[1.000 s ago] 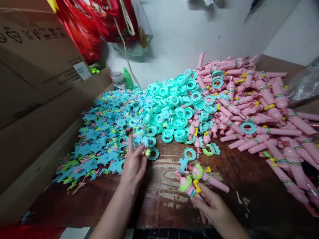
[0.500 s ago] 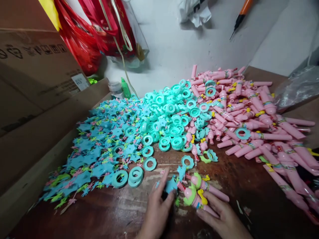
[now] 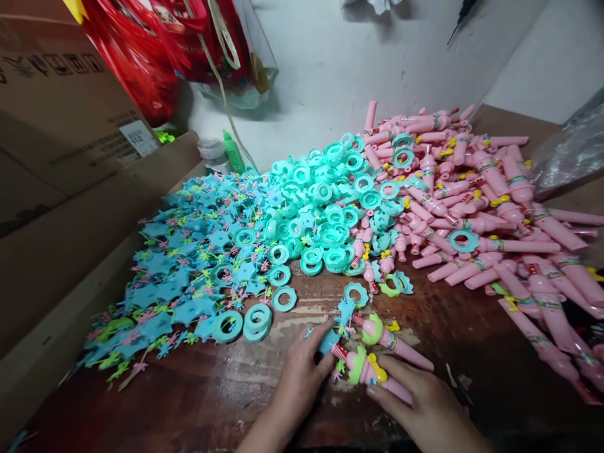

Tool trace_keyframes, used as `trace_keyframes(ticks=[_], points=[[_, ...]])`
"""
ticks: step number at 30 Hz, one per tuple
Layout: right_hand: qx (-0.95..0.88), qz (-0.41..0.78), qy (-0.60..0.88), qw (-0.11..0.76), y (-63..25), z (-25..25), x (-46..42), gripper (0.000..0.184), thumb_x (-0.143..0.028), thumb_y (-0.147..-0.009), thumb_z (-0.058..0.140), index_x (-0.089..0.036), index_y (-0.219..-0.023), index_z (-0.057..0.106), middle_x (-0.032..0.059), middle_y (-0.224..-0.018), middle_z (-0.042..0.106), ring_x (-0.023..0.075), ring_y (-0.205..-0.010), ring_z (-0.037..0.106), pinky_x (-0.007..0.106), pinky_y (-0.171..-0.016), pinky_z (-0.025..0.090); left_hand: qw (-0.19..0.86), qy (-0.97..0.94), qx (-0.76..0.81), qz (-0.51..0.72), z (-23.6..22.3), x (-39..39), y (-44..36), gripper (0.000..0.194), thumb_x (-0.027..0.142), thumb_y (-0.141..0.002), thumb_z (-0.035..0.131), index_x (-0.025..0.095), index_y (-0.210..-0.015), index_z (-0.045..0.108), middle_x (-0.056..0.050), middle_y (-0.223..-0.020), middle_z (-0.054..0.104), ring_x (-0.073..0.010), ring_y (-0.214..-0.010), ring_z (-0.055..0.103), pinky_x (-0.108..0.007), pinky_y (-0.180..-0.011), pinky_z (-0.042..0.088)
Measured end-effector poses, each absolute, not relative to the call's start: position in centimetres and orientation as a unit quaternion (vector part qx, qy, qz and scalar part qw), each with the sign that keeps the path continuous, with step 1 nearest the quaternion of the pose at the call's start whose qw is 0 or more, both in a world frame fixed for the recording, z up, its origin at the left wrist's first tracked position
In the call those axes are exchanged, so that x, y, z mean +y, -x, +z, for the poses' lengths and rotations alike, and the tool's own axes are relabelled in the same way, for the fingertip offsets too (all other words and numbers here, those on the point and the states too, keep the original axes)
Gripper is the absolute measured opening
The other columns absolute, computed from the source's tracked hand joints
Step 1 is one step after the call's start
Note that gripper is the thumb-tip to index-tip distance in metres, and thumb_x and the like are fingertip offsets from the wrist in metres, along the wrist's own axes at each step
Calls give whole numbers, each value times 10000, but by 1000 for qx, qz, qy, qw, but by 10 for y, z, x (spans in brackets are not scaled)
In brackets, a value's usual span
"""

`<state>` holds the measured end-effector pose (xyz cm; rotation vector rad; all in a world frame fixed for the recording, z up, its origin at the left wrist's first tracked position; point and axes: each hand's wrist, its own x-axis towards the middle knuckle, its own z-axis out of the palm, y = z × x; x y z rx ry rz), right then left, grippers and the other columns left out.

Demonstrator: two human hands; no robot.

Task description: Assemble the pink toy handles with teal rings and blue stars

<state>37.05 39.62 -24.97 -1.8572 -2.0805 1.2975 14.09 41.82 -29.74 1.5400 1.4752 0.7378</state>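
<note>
My right hand is closed around the pink body of a toy with a green scalloped ring, a yellow crank-like piece and a red-striped tip pointing left. Against that tip, my left hand grips a blue star-shaped piece with small coloured figures on its points; its fingers cover part of it. Just behind lies a second pink toy with a green ring fitted. Near its tip are another small blue piece and a teal ring.
Blue star pieces spread on the left, teal rings heap in the middle, and pink toy bodies pile on the right. A cardboard box borders the left side. Red bags hang at the wall.
My left hand has brought the blue star piece up to the striped tip, and its fingers have curled in more. My right hand keeps its hold. The view has tilted down slightly.
</note>
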Motion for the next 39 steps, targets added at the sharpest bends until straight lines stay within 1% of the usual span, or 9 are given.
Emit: trace_keyframes(ticks=[4, 8, 11, 15, 20, 26, 31, 35, 39], points=[[-687, 396, 609, -2, -369, -248, 400, 467, -543, -891, 482, -388, -1327, 541, -74, -1397, 456, 85, -1317, 482, 126, -1079, 452, 430, -627, 582, 288, -298, 416, -139, 555, 211, -847, 590, 348, -1377, 498, -34, -1116, 637, -169, -1004, 607, -291, -917, 499], [-720, 326, 612, -41, -354, -220, 407, 331, -424, -926, 448, -396, -1220, 598, -58, -1239, 580, 115, -1207, 564, 212, -1047, 474, 436, -635, 566, 293, -300, 414, -138, 590, 258, -879, 569, 360, -1437, 408, -39, -1205, 620, -167, -1082, 600, -280, -959, 500], [-742, 250, 611, -119, -327, -189, 420, 305, -300, -925, 414, -326, -1098, 663, -4, -1043, 652, 162, -1006, 642, 271, -931, 498, 436, -642, 554, 300, -304, 415, -137, 617, 244, -886, 563, 383, -1454, 366, -33, -1307, 585, -166, -1162, 573, -281, -1006, 485], [-762, 203, 577, -211, -296, -171, 441, 364, -110, -836, 408, -180, -1010, 721, 90, -876, 665, 167, -812, 654, 209, -730, 471, 438, -653, 531, 316, -309, 417, -137, 680, 161, -878, 545, 399, -1471, 313, -32, -1275, 592, -146, -1137, 579, -266, -986, 496], [-783, 224, 568, -120, -304, -185, 449, 341, -195, -882, 410, -175, -941, 745, 76, -840, 671, 103, -722, 633, 148, -678, 447, 430, -660, 520, 330, -309, 416, -136, 692, 168, -899, 526, 417, -1486, 257, -25, -1232, 599, -124, -1109, 591, -249, -968, 511], [-752, 189, 631, 13, -361, -244, 423, 412, -459, -931, 462, -421, -1337, 522, -75, -1293, 549, 76, -1115, 609, 158, -921, 507, 271, -740, 522, 325, -296, 418, -125, 635, 287, -937, 503, 422, -1492, 225, -15, -1524, 385, -148, -1379, 421, -297, -1107, 450], [-757, 157, 631, 64, -379, -258, 413, 541, -542, -859, 564, -425, -1381, 481, -49, -1340, 498, 96, -1245, 521, 159, -1014, 488, 34, -711, 643, 282, -295, 447, -98, 449, 333, -905, 539, 251, -1346, 519, -120, -1438, 467, -305, -1273, 469, -533, -1056, 461], [-684, 69, 717, 115, -419, -238, 450, 464, -516, -972, 325, -302, -1268, 612, 14, -1216, 559, 50, -1072, 566, 126, -955, 481, -29, -719, 668, 190, -302, 465, -89, 315, 407, -881, 556, 165, -1050, 665, -167, -1372, 504, -362, -1237, 460, -541, -989, 485], [-556, -83, 818, 119, -492, -235, 498, 491, -263, -933, 325, -105, -1361, 508, 183, -1244, 484, 263, -1206, 446, 398, -1012, 393, -73, -730, 656, 177, -307, 465, -91, 235, 377, -899, 529, 184, -939, 656, -148, -1332, 541, -356, -1235, 467, -534, -977, 477]])
